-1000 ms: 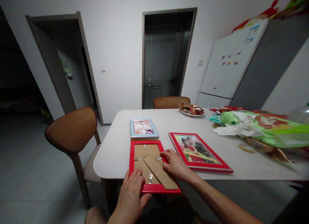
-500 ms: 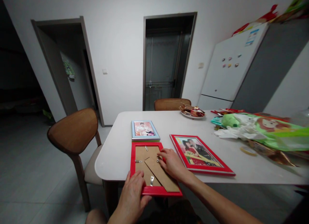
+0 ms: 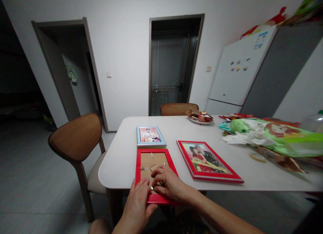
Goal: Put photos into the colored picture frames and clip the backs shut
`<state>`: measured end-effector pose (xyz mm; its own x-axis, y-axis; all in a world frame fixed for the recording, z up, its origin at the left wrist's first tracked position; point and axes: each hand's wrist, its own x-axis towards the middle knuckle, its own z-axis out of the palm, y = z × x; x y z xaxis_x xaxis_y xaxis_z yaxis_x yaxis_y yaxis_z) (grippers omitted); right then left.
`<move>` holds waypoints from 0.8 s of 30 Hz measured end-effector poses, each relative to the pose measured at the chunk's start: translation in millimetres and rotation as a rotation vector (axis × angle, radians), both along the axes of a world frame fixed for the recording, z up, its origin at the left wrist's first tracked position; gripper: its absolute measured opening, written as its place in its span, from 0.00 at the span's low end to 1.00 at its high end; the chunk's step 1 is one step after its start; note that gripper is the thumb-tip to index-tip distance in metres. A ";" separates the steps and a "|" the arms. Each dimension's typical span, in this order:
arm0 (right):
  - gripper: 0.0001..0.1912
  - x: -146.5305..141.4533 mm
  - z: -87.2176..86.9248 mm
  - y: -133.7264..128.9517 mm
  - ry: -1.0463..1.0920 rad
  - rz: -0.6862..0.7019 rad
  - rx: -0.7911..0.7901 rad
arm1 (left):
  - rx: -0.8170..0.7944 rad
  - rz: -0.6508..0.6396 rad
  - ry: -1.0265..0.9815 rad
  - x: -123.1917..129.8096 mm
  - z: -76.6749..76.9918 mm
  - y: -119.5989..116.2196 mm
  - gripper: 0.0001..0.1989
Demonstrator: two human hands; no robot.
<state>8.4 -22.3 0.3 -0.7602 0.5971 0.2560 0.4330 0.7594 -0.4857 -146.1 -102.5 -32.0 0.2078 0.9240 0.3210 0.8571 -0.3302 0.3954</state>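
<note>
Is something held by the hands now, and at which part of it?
Yes: the left hand holds the face-down red frame by its near left corner. The right hand is at its near clip; its grip cannot be told.

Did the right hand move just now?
Yes, the right hand moved left and nearer, away from the red photo frame lying face up.
</note>
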 end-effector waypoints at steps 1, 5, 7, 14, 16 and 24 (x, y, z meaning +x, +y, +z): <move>0.07 -2.2 -0.8 2.0 0.011 -0.014 0.009 | 0.002 -0.001 -0.006 0.0 -0.4 0.1 0.26; 0.11 -20.5 -4.0 16.8 0.028 -0.147 0.060 | -0.007 0.003 -0.016 0.0 -0.9 0.8 0.26; 0.10 -34.7 -6.7 25.8 -0.018 -0.185 0.098 | -0.015 0.000 -0.011 0.2 -0.2 1.0 0.27; 0.10 -67.4 -20.6 44.7 -0.140 -0.317 0.195 | -0.056 -0.007 0.028 2.0 5.6 0.4 0.24; 0.11 -65.6 -21.8 46.9 -0.135 -0.340 0.214 | -0.060 -0.003 0.034 2.0 4.9 -0.2 0.23; 0.11 -50.7 -17.8 57.7 -0.209 -0.478 0.283 | -0.002 -0.002 0.011 1.0 -1.8 -0.9 0.20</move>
<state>-42.3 35.4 -17.5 -0.4751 0.8162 0.3287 0.8236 0.5440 -0.1603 -145.1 -103.4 -33.8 0.2132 0.9243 0.3167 0.8607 -0.3310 0.3867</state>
